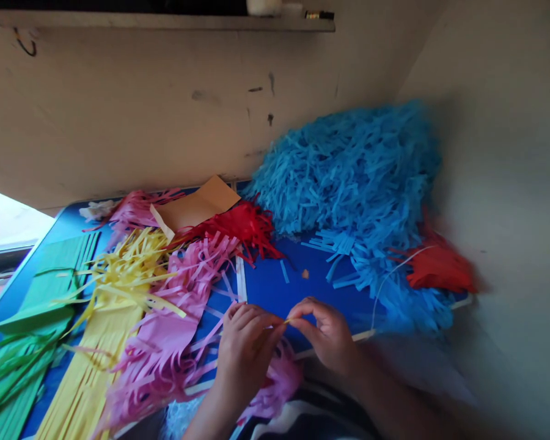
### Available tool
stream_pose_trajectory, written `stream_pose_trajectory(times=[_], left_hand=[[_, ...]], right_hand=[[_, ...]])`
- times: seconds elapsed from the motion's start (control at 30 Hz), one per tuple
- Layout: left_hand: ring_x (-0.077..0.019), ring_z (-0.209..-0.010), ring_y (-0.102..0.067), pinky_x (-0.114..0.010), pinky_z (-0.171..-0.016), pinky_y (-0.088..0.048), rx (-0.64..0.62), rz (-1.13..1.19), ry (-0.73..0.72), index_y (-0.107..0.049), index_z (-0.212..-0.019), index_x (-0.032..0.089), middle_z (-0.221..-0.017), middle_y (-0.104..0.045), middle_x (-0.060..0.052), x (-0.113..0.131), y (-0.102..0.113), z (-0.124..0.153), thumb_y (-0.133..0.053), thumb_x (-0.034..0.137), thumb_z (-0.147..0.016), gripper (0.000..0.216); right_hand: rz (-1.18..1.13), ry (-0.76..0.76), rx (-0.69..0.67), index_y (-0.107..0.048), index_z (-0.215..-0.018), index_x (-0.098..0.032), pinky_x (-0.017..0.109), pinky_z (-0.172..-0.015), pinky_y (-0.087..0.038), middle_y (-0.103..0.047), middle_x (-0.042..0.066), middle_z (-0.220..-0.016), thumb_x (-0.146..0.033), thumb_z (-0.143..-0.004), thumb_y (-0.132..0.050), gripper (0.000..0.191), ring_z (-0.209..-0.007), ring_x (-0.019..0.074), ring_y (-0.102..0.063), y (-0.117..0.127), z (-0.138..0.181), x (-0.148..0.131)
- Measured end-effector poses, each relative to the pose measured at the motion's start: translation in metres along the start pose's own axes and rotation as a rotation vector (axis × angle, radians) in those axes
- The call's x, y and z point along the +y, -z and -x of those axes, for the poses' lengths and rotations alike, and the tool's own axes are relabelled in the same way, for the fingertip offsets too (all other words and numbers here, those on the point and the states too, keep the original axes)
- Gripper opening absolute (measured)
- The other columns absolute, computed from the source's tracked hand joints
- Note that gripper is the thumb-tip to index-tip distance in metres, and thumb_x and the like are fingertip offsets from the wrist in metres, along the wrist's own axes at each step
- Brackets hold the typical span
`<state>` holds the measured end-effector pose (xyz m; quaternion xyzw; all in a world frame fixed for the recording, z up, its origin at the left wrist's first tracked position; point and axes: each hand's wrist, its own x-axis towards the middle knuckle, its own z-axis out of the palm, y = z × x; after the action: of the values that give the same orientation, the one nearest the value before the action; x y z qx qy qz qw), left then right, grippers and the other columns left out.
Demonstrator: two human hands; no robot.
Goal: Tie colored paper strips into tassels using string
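In front of my body, my left hand [252, 336] and my right hand [325, 333] meet at the fingertips, both pinched closed. Between them is a tiny yellowish strip [288, 321], too small to make out fully. Pink fringed tissue paper [279, 379] lies under my left hand, near my lap. More pink fringed paper [160, 360] spreads out to the left of that hand. To the right of my right hand, a thin white string [380, 287] curves up toward a red tissue bundle [440, 263].
A big pile of blue fringed paper [348, 171] stands against the wall on the blue table [275, 275]. Yellow strips [96, 342] and green strips [41, 293] lie at left. Red fringe [247, 226] and a tan paper sheet [197, 205] rest at the back. A shelf [165, 21] juts out above.
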<state>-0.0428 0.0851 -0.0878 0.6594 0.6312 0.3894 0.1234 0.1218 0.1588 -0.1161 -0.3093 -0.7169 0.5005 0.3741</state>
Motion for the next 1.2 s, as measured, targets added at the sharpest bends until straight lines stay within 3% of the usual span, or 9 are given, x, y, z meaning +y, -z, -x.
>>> stream_pose_trajectory(times=[0.27, 0.5, 0.83, 1.2], left_hand=[[-0.0155, -0.075, -0.064, -0.036, -0.087, -0.037, 0.005, -0.042, -0.032, -0.065, -0.085, 0.024, -0.077, -0.071, 0.003, 0.000, 0.001, 0.001, -0.063, 0.019, -0.089, 0.007], [-0.0159, -0.080, -0.065, -0.040, -0.097, -0.036, 0.174, -0.083, -0.225, -0.065, -0.092, 0.024, -0.084, -0.073, 0.001, 0.000, -0.005, 0.004, -0.064, 0.008, -0.085, 0.018], [-0.0127, -0.074, -0.068, -0.039, -0.103, -0.035, 0.218, -0.100, -0.195, -0.062, -0.086, 0.023, -0.079, -0.073, 0.003, 0.002, -0.016, 0.003, -0.063, 0.009, -0.085, 0.014], [-0.0120, -0.075, -0.068, -0.035, -0.097, -0.043, 0.201, 0.002, -0.156, -0.061, -0.089, 0.022, -0.081, -0.072, 0.002, -0.006, -0.029, 0.008, -0.064, 0.007, -0.084, 0.016]], right_hand=[[-0.009, -0.012, 0.036, -0.066, -0.084, -0.022, 0.027, -0.076, -0.049, -0.070, 0.001, -0.080, -0.032, -0.093, -0.061, 0.015, -0.076, 0.0152, -0.064, -0.001, 0.002, 0.002], [0.042, 0.083, 0.076, -0.066, -0.083, -0.023, 0.027, -0.078, -0.049, -0.071, 0.000, -0.080, -0.026, -0.092, -0.063, 0.010, -0.077, 0.0147, -0.065, -0.003, 0.002, -0.002], [0.157, 0.209, 0.140, -0.065, -0.085, -0.023, 0.029, -0.078, -0.049, -0.072, -0.001, -0.080, -0.020, -0.092, -0.063, 0.007, -0.076, 0.0149, -0.067, -0.003, 0.001, -0.010], [0.189, 0.182, 0.138, -0.063, -0.085, -0.023, 0.030, -0.078, -0.049, -0.071, 0.000, -0.080, -0.019, -0.092, -0.061, 0.008, -0.076, 0.0151, -0.066, -0.002, 0.003, -0.008]])
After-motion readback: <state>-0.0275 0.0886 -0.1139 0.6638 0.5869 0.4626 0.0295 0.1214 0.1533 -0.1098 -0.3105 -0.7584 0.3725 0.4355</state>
